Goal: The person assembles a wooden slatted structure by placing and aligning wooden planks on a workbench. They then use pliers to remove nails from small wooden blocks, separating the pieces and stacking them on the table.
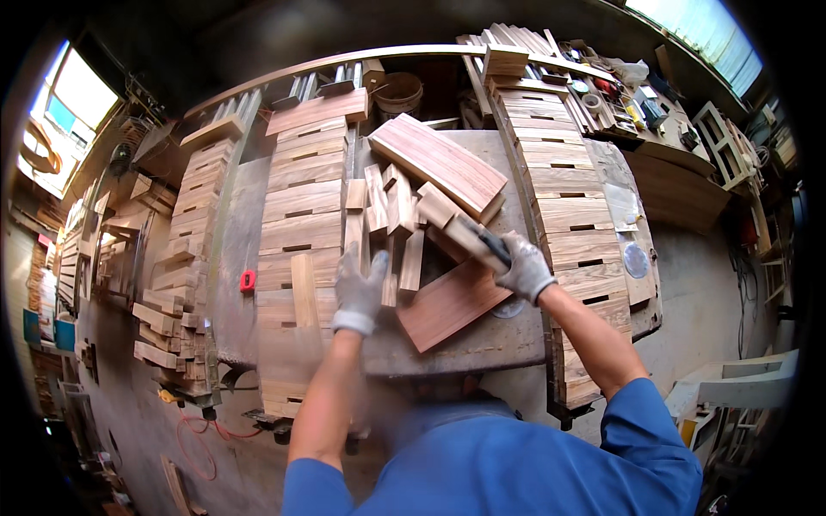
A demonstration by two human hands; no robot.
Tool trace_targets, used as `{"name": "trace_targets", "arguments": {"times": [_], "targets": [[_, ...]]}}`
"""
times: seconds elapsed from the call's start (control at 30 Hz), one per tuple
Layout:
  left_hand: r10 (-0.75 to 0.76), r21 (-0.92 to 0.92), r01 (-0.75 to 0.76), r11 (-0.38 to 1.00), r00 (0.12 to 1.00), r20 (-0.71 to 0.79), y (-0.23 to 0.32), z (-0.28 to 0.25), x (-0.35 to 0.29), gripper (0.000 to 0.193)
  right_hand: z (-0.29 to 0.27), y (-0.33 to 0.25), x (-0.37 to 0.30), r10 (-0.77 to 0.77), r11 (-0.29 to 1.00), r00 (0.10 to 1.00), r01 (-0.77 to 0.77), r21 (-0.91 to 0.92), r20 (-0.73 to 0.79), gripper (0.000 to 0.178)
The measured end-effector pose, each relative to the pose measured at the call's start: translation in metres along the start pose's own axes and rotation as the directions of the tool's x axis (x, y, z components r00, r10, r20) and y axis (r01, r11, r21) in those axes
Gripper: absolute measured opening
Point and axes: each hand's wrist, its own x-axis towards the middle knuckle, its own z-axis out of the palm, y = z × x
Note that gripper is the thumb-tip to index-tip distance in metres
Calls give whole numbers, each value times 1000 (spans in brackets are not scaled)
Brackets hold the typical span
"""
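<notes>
My left hand (359, 291), in a pale work glove, has its thumb and fingers apart beside a pile of small wooden blocks (400, 206) on the workbench. My right hand (523, 268), also gloved, is closed around a black-handled tool (494, 247). The tool's far end lies against wood of a similar tone, so its kind is unclear. Below it lies a reddish wooden board (452, 305), and farther off a thick stack of pinkish boards (440, 163). A row of slotted wooden pieces (303, 198) runs along the left of my left hand.
Another slotted row (568, 206) stands to the right, and a third (202, 198) at the far left. A red tape measure (248, 281) rests between the left rows. A bucket (397, 93) stands behind the bench (465, 357). A cluttered side table (654, 129) is at the back right.
</notes>
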Motion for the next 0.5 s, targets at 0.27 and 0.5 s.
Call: {"name": "trace_targets", "arguments": {"times": [0.27,0.5], "targets": [[-313,213,264,941,917,246,47,61,52,94,7,-16,-41,279,882,945,-322,345,170,66],[-190,504,135,853,980,59,28,65,59,107,-34,-7,-23,269,518,952,-272,811,147,51]]}}
